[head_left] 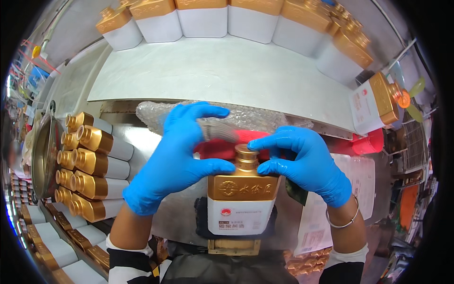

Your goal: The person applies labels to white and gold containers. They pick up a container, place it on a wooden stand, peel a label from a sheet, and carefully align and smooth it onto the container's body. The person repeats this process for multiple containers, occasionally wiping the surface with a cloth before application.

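While standing upright in the middle of the view, a flat square bottle (241, 201) with a white body, a shiny gold shoulder and a short gold neck with a gold cap. White below, with a small red round mark and dark print on the front. Gold above, with raised signs pressed into it. Resting on a dark pad over a small wooden block (234, 246).

To the left of the bottle, the left hand (175, 156) in a blue rubber glove. Thumb laid flat against the gold shoulder, touching it. Other fingers spread and lifted above the neck, loosely curled, not clamped on anything.

To the right of the bottle, the right hand (302, 161) in a blue rubber glove. Fingertip and thumb pinched on the gold cap, one above and one below its side. A thin silver bangle (343, 220) at that wrist.

Just behind the bottle, a red thing (222, 146), partly hidden, and a sheet of clear bubble wrap (246, 116). Farther behind, a pale grey shelf (213, 66) with a row of the same bottles along its far edge (203, 19). Far left of the bottle, more bottles lying on their sides in a stack (90, 165).
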`<state>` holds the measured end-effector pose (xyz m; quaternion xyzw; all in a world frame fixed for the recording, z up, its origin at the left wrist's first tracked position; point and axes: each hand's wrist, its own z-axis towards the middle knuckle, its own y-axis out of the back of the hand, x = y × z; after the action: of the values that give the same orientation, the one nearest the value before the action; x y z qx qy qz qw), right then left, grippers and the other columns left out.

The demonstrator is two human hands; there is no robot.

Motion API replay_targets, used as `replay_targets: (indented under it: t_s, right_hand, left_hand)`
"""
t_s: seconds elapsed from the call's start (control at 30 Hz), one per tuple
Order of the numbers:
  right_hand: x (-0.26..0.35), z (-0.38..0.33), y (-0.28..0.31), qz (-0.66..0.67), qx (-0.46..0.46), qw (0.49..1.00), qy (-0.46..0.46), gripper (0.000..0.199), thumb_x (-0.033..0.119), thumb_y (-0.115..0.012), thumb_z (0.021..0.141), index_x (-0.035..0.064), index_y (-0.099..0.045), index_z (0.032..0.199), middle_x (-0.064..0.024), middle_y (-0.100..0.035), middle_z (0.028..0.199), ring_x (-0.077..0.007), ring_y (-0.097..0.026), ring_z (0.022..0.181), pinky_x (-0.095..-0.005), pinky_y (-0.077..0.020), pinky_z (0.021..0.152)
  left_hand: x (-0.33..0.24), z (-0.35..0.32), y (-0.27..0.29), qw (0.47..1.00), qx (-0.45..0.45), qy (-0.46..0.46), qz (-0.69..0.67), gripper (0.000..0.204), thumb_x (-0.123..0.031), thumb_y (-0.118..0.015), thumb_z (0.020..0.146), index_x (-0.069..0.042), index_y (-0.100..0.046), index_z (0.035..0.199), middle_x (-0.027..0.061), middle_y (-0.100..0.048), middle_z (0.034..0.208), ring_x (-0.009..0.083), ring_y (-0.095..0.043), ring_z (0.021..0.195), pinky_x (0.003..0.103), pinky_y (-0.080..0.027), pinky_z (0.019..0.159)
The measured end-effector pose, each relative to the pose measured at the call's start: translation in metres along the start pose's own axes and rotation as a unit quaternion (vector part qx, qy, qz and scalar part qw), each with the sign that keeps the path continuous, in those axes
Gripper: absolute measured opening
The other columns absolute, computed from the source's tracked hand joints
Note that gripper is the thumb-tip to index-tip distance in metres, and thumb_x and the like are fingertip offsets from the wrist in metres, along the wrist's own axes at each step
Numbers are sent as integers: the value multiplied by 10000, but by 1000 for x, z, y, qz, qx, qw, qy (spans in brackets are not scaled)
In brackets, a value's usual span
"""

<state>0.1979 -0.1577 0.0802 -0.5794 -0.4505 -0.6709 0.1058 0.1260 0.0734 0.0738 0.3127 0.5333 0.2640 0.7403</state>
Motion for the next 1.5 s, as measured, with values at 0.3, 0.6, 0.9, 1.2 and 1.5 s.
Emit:
replay_targets:
  t_s: [0.3, 0.6, 0.9, 1.2, 1.5]
  right_hand:
    - [-3, 4, -3, -56, -7, 998, 17, 327, 236, -762, 683, 177, -694, 998, -51, -624, 776, -186, -581, 657, -289, -470, 620]
    - [-3, 3, -5, -53, -20, 998, 7, 300, 228, -758, 694, 158, -695, 979, -58, -633, 774, -188, -592, 666, -293, -476, 624]
    - [-6, 2, -7, -52, -34, 998, 20, 290, 215, -757, 693, 147, -695, 969, -55, -636, 775, -185, -589, 659, -294, -475, 622]
    - [-8, 2, -10, -39, -45, 998, 24, 272, 199, -750, 697, 140, -696, 956, -58, -638, 771, -183, -586, 659, -291, -475, 624]
    - [-4, 1, -7, -74, -31, 997, 17, 266, 204, -746, 705, 151, -700, 961, -53, -634, 769, -180, -593, 669, -288, -477, 627]
  left_hand:
    - [15, 20, -11, 995, 96, -20, -17, 749, -408, -808, 568, -131, -535, 1209, 50, -490, 1281, 330, -312, 1301, 544, -53, 1093]
    - [13, 17, -14, 997, 69, -14, -20, 444, -392, -769, 631, -210, -663, 1021, 18, -489, 1304, 311, -301, 1318, 559, -6, 1092]
    - [15, 7, -13, 995, 81, -13, -57, 390, -368, -742, 677, -221, -667, 1031, 16, -501, 1302, 305, -314, 1316, 562, 19, 1088]
    - [10, 18, -12, 994, 92, -54, 9, 372, -337, -752, 673, -226, -670, 1019, 9, -506, 1297, 291, -313, 1318, 567, 22, 1088]
    - [24, 14, -12, 987, 112, -28, -116, 314, -291, -737, 698, -217, -680, 998, 4, -525, 1280, 272, -327, 1317, 552, 45, 1091]
